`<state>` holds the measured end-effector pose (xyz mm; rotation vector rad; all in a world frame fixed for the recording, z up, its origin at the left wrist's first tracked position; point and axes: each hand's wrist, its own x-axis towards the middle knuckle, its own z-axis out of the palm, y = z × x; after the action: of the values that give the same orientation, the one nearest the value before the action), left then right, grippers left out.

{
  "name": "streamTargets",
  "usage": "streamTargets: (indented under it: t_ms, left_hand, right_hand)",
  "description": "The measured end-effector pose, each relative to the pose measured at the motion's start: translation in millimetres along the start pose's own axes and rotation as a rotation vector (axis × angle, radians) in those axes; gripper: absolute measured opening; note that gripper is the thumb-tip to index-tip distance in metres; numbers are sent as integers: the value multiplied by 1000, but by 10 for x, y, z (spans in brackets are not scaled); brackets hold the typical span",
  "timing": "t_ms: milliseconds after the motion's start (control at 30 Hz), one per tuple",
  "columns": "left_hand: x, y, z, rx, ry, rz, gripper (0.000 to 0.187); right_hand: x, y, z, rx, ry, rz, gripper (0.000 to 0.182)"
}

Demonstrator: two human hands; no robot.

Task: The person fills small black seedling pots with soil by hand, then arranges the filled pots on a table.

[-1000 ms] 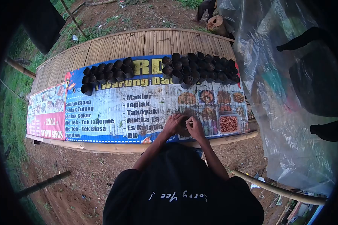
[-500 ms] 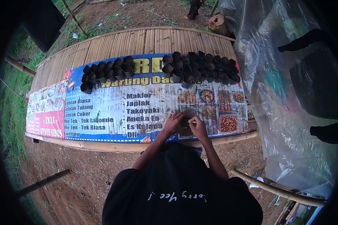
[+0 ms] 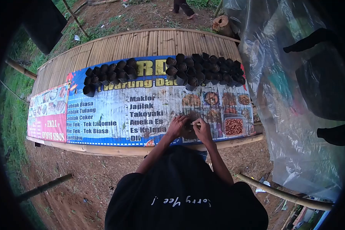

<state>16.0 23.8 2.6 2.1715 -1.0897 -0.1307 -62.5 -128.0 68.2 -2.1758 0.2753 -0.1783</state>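
My left hand [image 3: 176, 127] is at the left side of a dark, soil-filled planting bag [image 3: 188, 125], its fingers curled against the rim. On the other side, my right hand [image 3: 202, 129] pinches a small pale stick [image 3: 197, 124] over the bag's opening. My hands hide much of the bag, and the stick's lower end cannot be made out. To the right lies a clear box [image 3: 234, 126] of small reddish-brown pieces. Farther back, black planting bags stand in a left group [image 3: 109, 73] and a larger right group [image 3: 205, 70].
A printed banner [image 3: 103, 117] covers much of the bamboo table [image 3: 119, 46]. Clear plastic sheeting [image 3: 257, 57] hangs on the right. Bamboo poles [image 3: 283, 193] stick out near the front. Beyond the table, a person's legs [image 3: 183, 7] are on the bare ground.
The person beyond the table has stepped to the left. My right hand has shifted only slightly at the bag, while my left hand stays in place.
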Motion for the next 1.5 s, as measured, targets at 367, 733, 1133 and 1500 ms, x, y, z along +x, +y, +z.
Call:
streamTargets:
  t_ms: [367, 733, 1133, 1500]
  left_hand:
    - [-17, 49, -28, -35, -34, -31, 64]
    - [-1, 24, -23, 13, 5, 16, 60]
    - [17, 53, -25, 62, 23, 15, 58]
    - [20, 32, -2, 12, -8, -27, 64]
  right_hand:
    - [-68, 55, -1, -4, 11, -5, 12]
    - [-29, 51, -32, 19, -17, 42, 12]
    - [-26, 81, 15, -114, -19, -54, 11]
    - [-45, 49, -60, -92, -10, -24, 11]
